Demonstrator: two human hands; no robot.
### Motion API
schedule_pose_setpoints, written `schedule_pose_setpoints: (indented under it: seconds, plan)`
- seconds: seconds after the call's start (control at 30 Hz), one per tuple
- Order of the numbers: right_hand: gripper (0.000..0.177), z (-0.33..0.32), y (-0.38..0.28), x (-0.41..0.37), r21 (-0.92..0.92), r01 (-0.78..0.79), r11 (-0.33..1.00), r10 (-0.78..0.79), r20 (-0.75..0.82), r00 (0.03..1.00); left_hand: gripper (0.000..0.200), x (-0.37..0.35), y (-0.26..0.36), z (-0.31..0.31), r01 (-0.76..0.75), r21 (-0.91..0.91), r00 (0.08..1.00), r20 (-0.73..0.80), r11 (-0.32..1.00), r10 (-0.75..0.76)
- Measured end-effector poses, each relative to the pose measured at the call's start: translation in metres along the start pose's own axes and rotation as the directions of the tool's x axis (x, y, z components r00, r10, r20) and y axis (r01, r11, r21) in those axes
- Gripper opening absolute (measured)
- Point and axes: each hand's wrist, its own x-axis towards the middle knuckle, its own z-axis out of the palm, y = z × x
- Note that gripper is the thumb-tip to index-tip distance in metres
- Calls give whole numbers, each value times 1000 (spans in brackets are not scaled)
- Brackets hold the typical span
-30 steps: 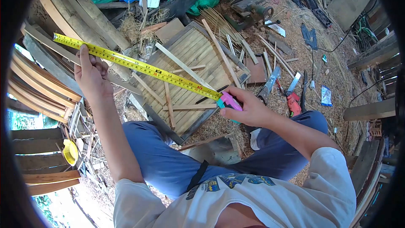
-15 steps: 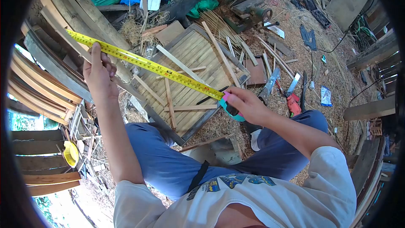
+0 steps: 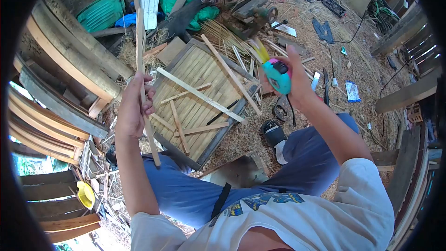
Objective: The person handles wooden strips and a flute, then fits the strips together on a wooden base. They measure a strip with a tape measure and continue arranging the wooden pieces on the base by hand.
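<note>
My left hand is wrapped round a long thin wooden strip, which stands nearly upright in view, its lower end over my left thigh. On the right, my right hand grips a teal and pink tape measure. A short, blurred piece of yellow blade sticks out of the tape measure. Between and below the hands lies a slatted wooden panel with a dark frame. Several loose strips rest on it, among them a long pale one and a thin black stick.
A metal vise stands beyond the panel. Wood shavings cover the ground. Long curved boards are stacked at the left, near a yellow bowl. A silver packet and a black cable lie at the right. My shoe is beside the panel.
The long yellow blade stretched between my hands has mostly gone into its case. My right hand has risen with the tape measure. The strip in my left hand has swung more upright.
</note>
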Motion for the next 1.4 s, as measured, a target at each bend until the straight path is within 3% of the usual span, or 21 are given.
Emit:
schedule_pose_setpoints:
  seconds: [0.07,0.2,0.23,0.33,0.37,0.47,0.5,0.6,0.73,0.8,1.0,1.03,1.1,1.17,1.27,1.3,1.4]
  plan:
    - [81,-11,-9,-6,33,-42,999,42,-3,999,33,-1,-2,5,40,-131,999,0,990,-41]
    - [75,-38,-19,-6,74,-129,989,133,-53,990,29,1,-13,21,2,-46,997,74,999,1]
    - [63,-44,-31,-7,77,-151,986,154,-29,988,25,0,-18,25,13,-52,993,118,999,-7]
    - [55,-74,-50,4,-75,-159,984,159,2,987,24,5,-37,50,60,41,985,157,997,-65]
    - [56,-93,-54,8,-147,-173,974,185,70,980,24,14,-49,47,93,50,969,223,994,-102]
    - [52,-142,-52,18,-544,-83,835,150,80,985,25,16,-70,78,163,55,959,228,985,-171]
    - [69,-167,-47,28,-760,-21,649,185,132,974,25,15,-76,89,168,46,955,241,985,-174]
    - [79,-226,14,47,-849,-142,509,246,-15,969,24,13,-84,131,197,31,941,275,980,-198]
    - [90,-301,155,72,-834,-413,366,253,-338,906,30,27,-92,206,176,-56,945,290,983,-153]
    - [92,-348,251,91,-895,-355,270,146,-326,934,29,34,-113,245,116,-53,952,290,992,-96]
    - [70,-359,307,108,-951,-269,150,228,-232,946,34,62,-214,350,12,-140,962,270,990,26]
    - [58,-355,301,108,-955,-249,160,156,-224,962,35,73,-237,363,-10,-148,967,251,989,48]
    - [60,-353,298,123,-935,-248,255,89,-233,969,37,97,-280,381,-15,-160,977,206,987,48]
    - [61,-350,308,138,-915,-276,295,83,-263,961,36,121,-323,389,0,-137,989,149,991,20]
    - [62,-320,320,139,-917,-325,231,403,-213,890,35,150,-384,383,58,-120,996,67,991,-50]
    - [60,-304,307,129,-904,-317,288,413,-181,892,35,153,-398,380,76,-103,997,39,992,-72]
    - [44,-285,334,121,-912,-366,186,244,-318,916,36,165,-430,371,122,-81,992,-8,989,-123]
